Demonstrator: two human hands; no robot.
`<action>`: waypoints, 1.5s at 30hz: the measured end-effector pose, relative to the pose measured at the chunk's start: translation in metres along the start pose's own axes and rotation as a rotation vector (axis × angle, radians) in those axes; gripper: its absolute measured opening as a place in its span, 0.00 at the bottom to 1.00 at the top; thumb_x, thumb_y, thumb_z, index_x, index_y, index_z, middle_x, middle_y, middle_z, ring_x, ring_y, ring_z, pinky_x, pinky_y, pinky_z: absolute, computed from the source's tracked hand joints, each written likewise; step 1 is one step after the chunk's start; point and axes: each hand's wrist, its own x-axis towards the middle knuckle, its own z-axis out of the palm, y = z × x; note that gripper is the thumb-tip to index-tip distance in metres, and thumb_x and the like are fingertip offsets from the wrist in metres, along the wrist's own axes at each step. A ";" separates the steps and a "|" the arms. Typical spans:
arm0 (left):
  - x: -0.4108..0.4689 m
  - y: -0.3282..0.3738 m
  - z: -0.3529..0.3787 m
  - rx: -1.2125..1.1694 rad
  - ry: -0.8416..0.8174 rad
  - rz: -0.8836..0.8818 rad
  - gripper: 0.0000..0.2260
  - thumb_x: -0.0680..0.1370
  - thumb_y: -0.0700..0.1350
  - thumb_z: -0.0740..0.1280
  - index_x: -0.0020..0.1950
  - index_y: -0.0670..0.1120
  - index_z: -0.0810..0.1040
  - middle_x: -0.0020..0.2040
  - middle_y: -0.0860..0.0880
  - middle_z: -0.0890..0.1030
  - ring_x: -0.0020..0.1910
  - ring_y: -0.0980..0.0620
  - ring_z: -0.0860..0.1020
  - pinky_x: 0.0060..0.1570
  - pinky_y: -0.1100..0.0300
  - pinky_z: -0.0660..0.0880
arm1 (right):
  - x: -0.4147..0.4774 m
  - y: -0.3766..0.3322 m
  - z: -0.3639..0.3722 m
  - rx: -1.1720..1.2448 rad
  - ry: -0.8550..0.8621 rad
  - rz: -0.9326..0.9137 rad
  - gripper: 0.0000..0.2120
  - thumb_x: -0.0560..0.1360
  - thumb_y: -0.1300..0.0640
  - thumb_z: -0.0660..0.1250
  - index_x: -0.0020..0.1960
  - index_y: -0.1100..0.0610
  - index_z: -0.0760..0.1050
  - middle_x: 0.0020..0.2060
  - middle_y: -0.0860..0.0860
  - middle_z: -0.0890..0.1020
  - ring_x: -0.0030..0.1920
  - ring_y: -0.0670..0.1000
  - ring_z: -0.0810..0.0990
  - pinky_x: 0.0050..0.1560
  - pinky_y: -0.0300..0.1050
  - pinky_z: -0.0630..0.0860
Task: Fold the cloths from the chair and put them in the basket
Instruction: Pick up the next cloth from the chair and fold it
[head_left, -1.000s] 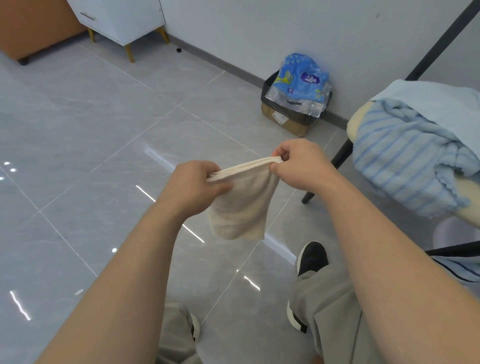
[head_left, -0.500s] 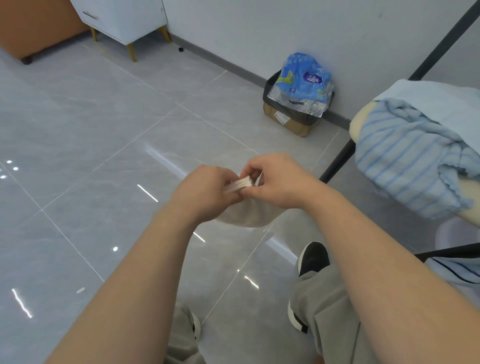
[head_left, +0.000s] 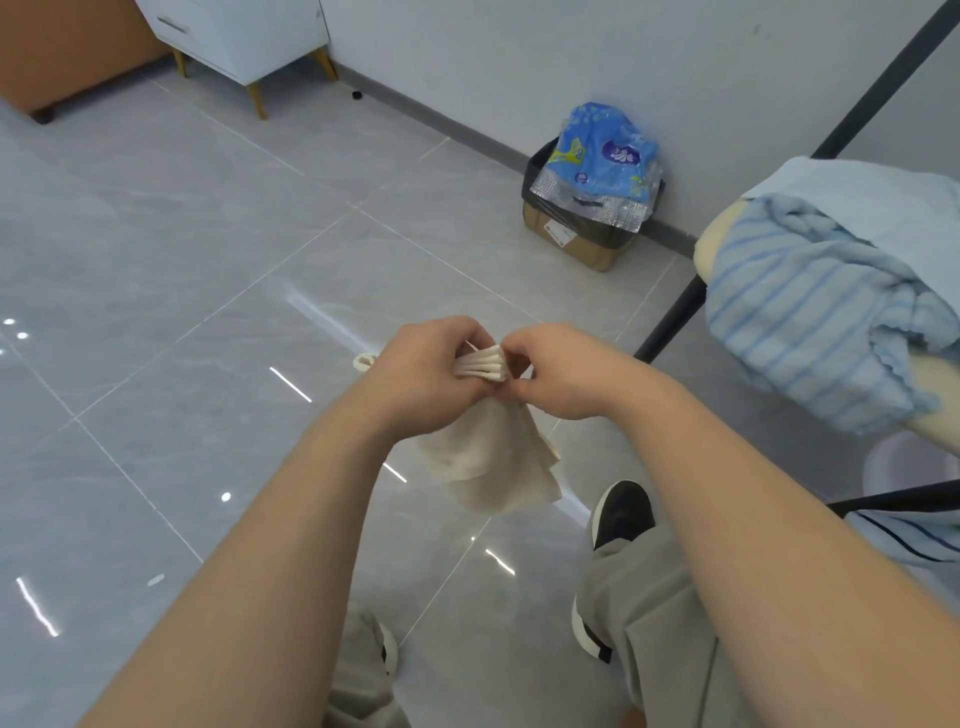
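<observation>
Head view: the left hand (head_left: 431, 379) and the right hand (head_left: 563, 374) meet in front of the body, knuckles almost touching. Both are closed in a pinch on the top of a small cream cloth (head_left: 493, 460). Several layered edges (head_left: 480, 365) show stacked between the thumbs and fingers, and the rest of the cloth hangs below the hands over the tiled floor (head_left: 182, 312). A small pale loop (head_left: 365, 360) pokes out just left of the left hand; it is probably the cloth's hanging tab, but I cannot be sure.

To the right of the right hand and a little farther out stands the chair (head_left: 714, 249). A blue striped cloth (head_left: 800, 312) lies heaped on its seat, with a plain light-blue cloth (head_left: 857, 197) behind it, both unfolded. Below the chair, near the right forearm, is a rounded white shape (head_left: 893, 462) that may be the basket; too little of it shows to tell.

The fold looks nearly finished, with only the grip holding it together. The risk is in handing the stack over to one hand: if one pinch lets go before the other has all the layers, the loose lower half could fall open or the cloth could drop to the floor. Swinging right toward the chair could also brush the heap and pull it off the seat.
</observation>
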 end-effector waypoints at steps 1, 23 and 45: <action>-0.001 0.001 0.000 0.015 -0.012 0.008 0.08 0.72 0.47 0.75 0.50 0.50 0.82 0.43 0.52 0.83 0.43 0.52 0.81 0.44 0.54 0.78 | 0.000 0.001 0.001 0.008 -0.006 -0.004 0.09 0.77 0.48 0.69 0.51 0.53 0.78 0.50 0.49 0.82 0.44 0.48 0.78 0.45 0.46 0.78; -0.022 -0.004 -0.041 -0.049 0.351 0.168 0.04 0.73 0.46 0.72 0.47 0.48 0.83 0.39 0.56 0.80 0.39 0.63 0.76 0.36 0.73 0.67 | 0.019 0.026 0.081 0.317 0.085 0.457 0.14 0.81 0.56 0.59 0.66 0.51 0.70 0.58 0.55 0.79 0.52 0.55 0.79 0.53 0.52 0.80; -0.027 -0.011 -0.054 -0.173 0.432 0.200 0.05 0.72 0.45 0.72 0.47 0.49 0.84 0.40 0.56 0.82 0.42 0.61 0.78 0.40 0.71 0.71 | 0.017 0.017 0.126 0.897 -0.035 0.753 0.16 0.74 0.66 0.63 0.60 0.55 0.75 0.52 0.57 0.82 0.46 0.57 0.81 0.50 0.51 0.82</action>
